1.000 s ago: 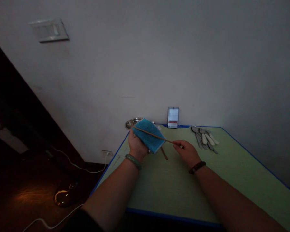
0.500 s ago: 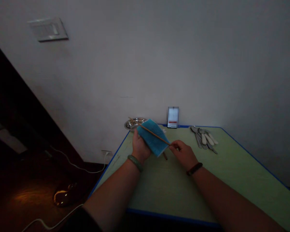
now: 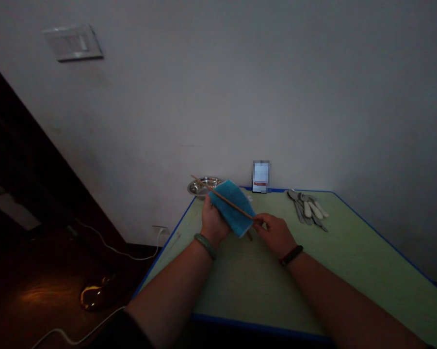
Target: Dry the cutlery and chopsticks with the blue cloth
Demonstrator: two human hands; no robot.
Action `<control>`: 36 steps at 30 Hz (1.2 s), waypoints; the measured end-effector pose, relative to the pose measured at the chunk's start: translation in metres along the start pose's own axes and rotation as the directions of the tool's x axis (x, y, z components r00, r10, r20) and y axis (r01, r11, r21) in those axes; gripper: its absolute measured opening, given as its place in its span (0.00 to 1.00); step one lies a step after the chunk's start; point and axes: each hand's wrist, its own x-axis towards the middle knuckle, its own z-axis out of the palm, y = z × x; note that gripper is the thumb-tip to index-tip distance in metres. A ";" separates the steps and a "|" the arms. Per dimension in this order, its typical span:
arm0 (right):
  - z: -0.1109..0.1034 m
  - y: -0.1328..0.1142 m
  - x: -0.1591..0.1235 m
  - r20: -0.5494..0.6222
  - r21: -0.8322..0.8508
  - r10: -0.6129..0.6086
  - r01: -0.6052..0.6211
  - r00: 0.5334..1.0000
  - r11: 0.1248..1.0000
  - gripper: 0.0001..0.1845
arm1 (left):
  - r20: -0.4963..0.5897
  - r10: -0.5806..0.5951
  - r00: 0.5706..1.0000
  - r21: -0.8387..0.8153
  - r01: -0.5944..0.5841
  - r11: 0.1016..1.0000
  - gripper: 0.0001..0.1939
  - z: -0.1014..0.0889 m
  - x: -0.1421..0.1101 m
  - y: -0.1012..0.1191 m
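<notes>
A white wall (image 3: 218, 97) is rising behind a pale green table (image 3: 262, 286) with blue edging, and a white cable (image 3: 120, 252) is trailing across the dark floor to the left. The left hand (image 3: 214, 225) is cupping a folded blue cloth (image 3: 233, 208) from beneath, its fingers hidden behind the cloth. A wooden chopstick (image 3: 221, 199) is lying diagonally across the cloth, with the right hand (image 3: 274, 235) pinching its near end between thumb and fingers. A brown stick end (image 3: 249, 236) is showing below the cloth. Beyond the hands, a steel dish (image 3: 203, 185) is sitting off the far left corner, and a bundle of spoons (image 3: 307, 208) is lying far right.
</notes>
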 end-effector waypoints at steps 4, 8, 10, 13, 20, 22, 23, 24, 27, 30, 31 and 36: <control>-0.002 -0.001 -0.001 0.012 -0.018 -0.005 0.006 1.000 1.000 0.11 | 0.018 0.033 0.999 -0.005 -0.033 0.999 0.34 -0.003 0.003 -0.001; -0.004 -0.003 -0.001 0.041 -0.019 -0.013 0.014 0.999 1.000 0.14 | 0.027 0.055 0.998 -0.005 -0.055 0.998 0.37 -0.002 0.003 0.001; -0.005 -0.003 -0.001 0.063 -0.025 -0.013 0.014 0.998 1.000 0.15 | 0.039 0.063 0.997 -0.018 -0.062 0.998 0.38 -0.001 0.003 0.003; -0.005 -0.004 -0.001 0.105 -0.044 -0.010 0.015 0.994 0.999 0.17 | 0.064 0.075 0.995 -0.028 -0.074 0.997 0.38 -0.002 0.003 0.006; -0.003 0.000 -0.004 0.109 0.052 0.055 -0.061 0.992 0.997 0.20 | 0.032 0.123 0.992 -0.028 -0.122 0.992 0.37 -0.007 0.008 0.012; -0.002 0.004 -0.005 0.100 0.101 0.098 -0.108 0.990 0.989 0.21 | -0.002 0.132 0.991 -0.026 -0.132 0.991 0.37 -0.006 0.007 0.013; -0.001 0.005 -0.006 0.098 0.126 0.119 -0.131 0.988 0.983 0.21 | -0.020 0.142 0.990 -0.029 -0.142 0.989 0.37 -0.006 0.007 0.014; -0.001 0.007 -0.006 0.098 0.149 0.138 -0.151 0.986 0.977 0.21 | -0.035 0.155 0.987 -0.036 -0.156 0.987 0.37 -0.005 0.005 0.014; 0.000 0.009 -0.006 0.103 0.211 0.184 -0.202 0.978 0.957 0.20 | -0.051 0.181 0.982 -0.072 -0.184 0.980 0.37 -0.001 0.002 0.018; -0.002 0.008 -0.005 0.097 0.253 0.224 -0.242 0.970 0.937 0.18 | -0.055 0.186 0.981 -0.111 -0.191 0.975 0.37 0.000 0.001 0.021; -0.003 0.007 -0.005 0.089 0.262 0.238 -0.253 0.967 0.931 0.18 | -0.061 0.183 0.981 -0.117 -0.189 0.975 0.37 0.000 0.002 0.022; -0.010 0.008 -0.002 -0.019 0.287 0.312 -0.294 0.950 0.912 0.16 | -0.125 0.182 0.975 -0.112 -0.196 0.974 0.39 -0.001 0.002 0.025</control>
